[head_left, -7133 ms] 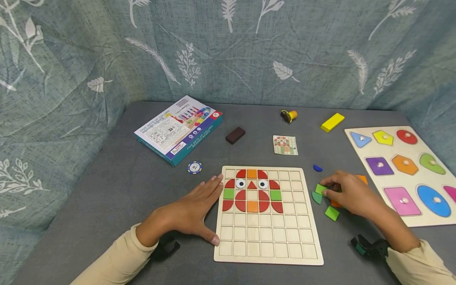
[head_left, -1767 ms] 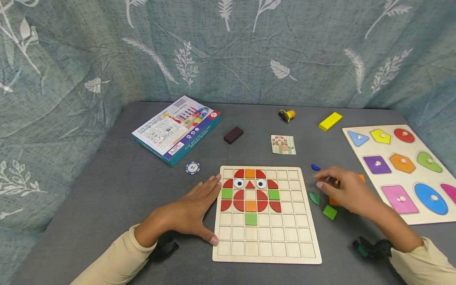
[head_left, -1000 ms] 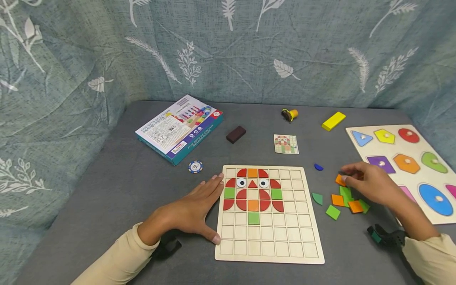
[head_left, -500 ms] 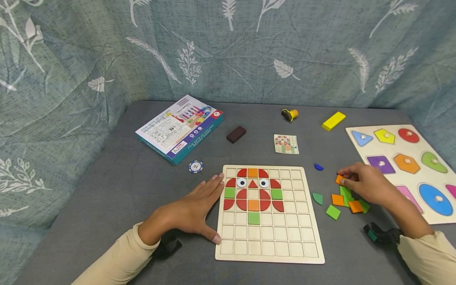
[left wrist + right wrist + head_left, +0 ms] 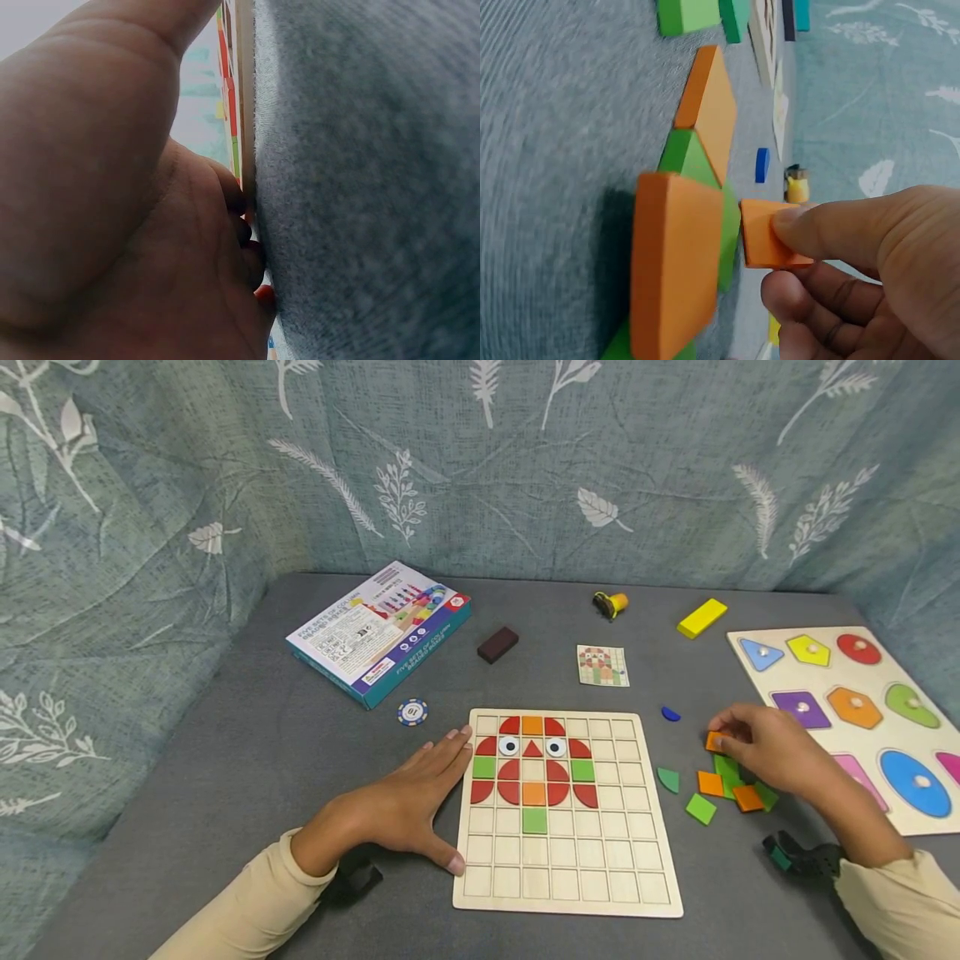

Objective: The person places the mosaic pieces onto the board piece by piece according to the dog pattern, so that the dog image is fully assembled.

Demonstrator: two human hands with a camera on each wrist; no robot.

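Observation:
My right hand [image 5: 780,747] pinches an orange square tile [image 5: 759,238] between thumb and fingers, at the far end of a loose group of tiles right of the board. Spread fingers of my left hand [image 5: 390,810] touch the left edge of the wooden grid board [image 5: 592,881]. Red curved pieces, orange and green squares, a red triangle [image 5: 532,749] and two eye discs fill cells in its upper part. A green square tile [image 5: 535,820] lies in a cell below them. Near my right hand lie green squares [image 5: 701,809], orange squares [image 5: 747,797] and a dark green quarter-circle [image 5: 668,780].
Behind the board lies a pattern card [image 5: 602,666]. A blue half-round piece [image 5: 671,714], yellow block [image 5: 702,618], brown block [image 5: 498,645], small yellow-and-black object [image 5: 611,604], poker chip [image 5: 412,712] and box [image 5: 378,631] surround it. A knobbed shape puzzle [image 5: 855,760] lies at right.
A green square tile has come onto the board below the orange one. My right hand has moved from the green tiles to an orange square and now pinches it. My left hand stays put.

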